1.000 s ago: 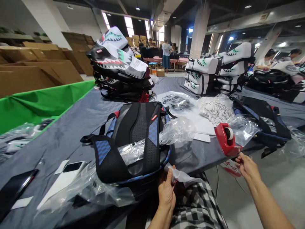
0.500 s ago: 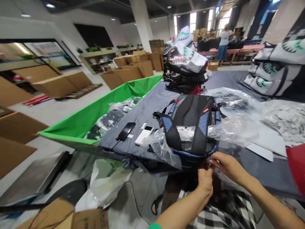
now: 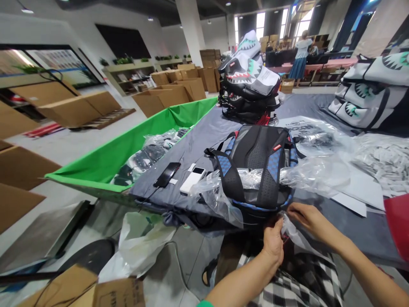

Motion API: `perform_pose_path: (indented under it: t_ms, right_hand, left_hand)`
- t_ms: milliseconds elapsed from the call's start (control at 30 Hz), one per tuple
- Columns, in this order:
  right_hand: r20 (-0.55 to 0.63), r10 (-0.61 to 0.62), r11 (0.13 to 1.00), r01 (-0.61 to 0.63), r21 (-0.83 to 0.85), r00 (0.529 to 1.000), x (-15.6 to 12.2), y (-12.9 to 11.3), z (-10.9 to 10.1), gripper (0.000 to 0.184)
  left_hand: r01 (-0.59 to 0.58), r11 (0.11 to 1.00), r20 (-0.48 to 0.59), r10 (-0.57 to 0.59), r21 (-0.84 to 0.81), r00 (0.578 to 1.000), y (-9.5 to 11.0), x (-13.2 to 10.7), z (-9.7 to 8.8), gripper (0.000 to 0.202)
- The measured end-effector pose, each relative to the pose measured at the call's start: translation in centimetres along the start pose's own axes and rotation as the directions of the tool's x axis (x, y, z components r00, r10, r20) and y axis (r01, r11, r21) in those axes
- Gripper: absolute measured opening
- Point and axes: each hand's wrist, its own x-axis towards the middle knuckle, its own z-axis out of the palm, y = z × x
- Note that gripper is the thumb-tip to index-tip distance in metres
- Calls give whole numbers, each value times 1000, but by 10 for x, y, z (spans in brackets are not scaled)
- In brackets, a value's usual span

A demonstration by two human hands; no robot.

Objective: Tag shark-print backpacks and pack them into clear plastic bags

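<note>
A black backpack (image 3: 255,147) with blue patterned straps lies on the table, its straps facing up. Clear plastic film (image 3: 252,178) is tucked under the straps and spreads to both sides. Just below the backpack's near end, my left hand (image 3: 274,241) is closed, thumb up; what its fingers hold is hidden. To its right, my right hand (image 3: 308,217) pinches a crumpled, translucent plastic piece (image 3: 291,230) that hangs between the hands by the table edge. A white device (image 3: 192,180) with a dark screen and a black phone (image 3: 167,175) lie left of the backpack.
Shark-face backpacks are stacked behind (image 3: 251,79) and at right (image 3: 367,91). A green-sided bin (image 3: 96,160) with plastic-wrapped goods adjoins the table's left side. A red object (image 3: 398,221) stands at the right edge. A white plastic bag (image 3: 128,251) lies below; a person (image 3: 301,55) stands far back.
My right hand has moved slightly right, away from my left hand, and more translucent plastic now shows between them. The backpack stays in place. The view has shifted a little.
</note>
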Motion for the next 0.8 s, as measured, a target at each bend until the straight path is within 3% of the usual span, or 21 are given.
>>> perform_pose_path:
  t_ms: [200,400,467,700,800]
  right_hand:
    - [-19,10,995,-8,100,1000,5,24,18,29]
    - [-316,80,996,-87,-7,945,-12,25,38,25]
    - [-338,66,998,-56,38,939,-19,17,42,32]
    - [-126,142,964,-109,242,982,-16,8,40,63]
    - [35,218,912,-216,349,975,-1,15,35,75]
  left_hand:
    - [-146,985,-78,154,91,985,0,5,-1,45]
    - [-172,979,-67,180,112,981,0,4,3,41]
    - [-174,977,-76,184,123,980,1,3,5,40]
    - [-196,974,-117,209,118,971,0,4,0,45]
    - [-119,990,-179,131,76,975,-5,7,3,50]
